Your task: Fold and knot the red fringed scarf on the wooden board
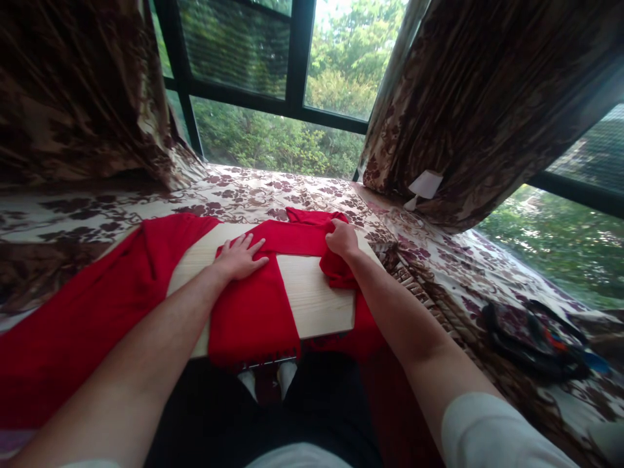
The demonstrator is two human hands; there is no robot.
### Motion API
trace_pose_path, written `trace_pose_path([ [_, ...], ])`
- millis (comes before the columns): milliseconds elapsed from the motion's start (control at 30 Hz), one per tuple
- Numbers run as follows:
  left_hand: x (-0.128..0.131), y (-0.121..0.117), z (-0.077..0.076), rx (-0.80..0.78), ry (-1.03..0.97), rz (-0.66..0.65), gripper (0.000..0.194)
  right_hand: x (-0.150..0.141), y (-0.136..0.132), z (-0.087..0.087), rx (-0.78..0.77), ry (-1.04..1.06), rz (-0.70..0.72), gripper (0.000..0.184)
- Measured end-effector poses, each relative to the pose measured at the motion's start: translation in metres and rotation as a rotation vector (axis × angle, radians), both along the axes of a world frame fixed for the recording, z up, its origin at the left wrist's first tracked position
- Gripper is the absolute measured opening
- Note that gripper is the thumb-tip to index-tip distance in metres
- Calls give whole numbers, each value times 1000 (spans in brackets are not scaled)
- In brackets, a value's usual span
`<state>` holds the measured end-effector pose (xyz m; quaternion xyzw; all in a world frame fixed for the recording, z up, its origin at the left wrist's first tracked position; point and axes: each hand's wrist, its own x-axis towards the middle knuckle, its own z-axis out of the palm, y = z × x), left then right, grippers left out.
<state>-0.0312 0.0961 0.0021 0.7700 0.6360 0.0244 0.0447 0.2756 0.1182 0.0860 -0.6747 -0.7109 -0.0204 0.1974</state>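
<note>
A red scarf (253, 305) with a fringed end lies bent across a pale wooden board (314, 292); its fringe hangs over the near edge. My left hand (240, 257) rests flat on the scarf at the bend, fingers spread. At the right, my right hand (341, 238) is closed around the scarf's other stretch, with bunched red cloth below and behind it. The fingertips of that hand are partly hidden. Left of the board, a larger piece of red cloth (121, 273) drapes over the edge, beyond my left forearm.
Behind the board runs a seat or ledge with flowered fabric (234, 188), below a window (273, 136) between patterned curtains (439, 84). A small white lamp (426, 184) stands at the back right. A black bag (531, 341) lies at the right.
</note>
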Motion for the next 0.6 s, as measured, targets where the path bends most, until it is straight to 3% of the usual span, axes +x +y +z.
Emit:
trace_pose_path([
  [100, -1, 1, -1, -6, -7, -2, 83, -18, -18, -1, -35, -91, 130, 38],
  [267, -2, 1, -2, 8, -23, -9, 83, -52, -40, -16, -239, -264, 309, 40],
  [433, 0, -1, -1, 8, -23, 0, 82, -67, -43, -27, -331, -307, 350, 36],
  [600, 1, -2, 1, 9, -17, -3, 82, -68, -45, -20, -360, -315, 362, 33],
])
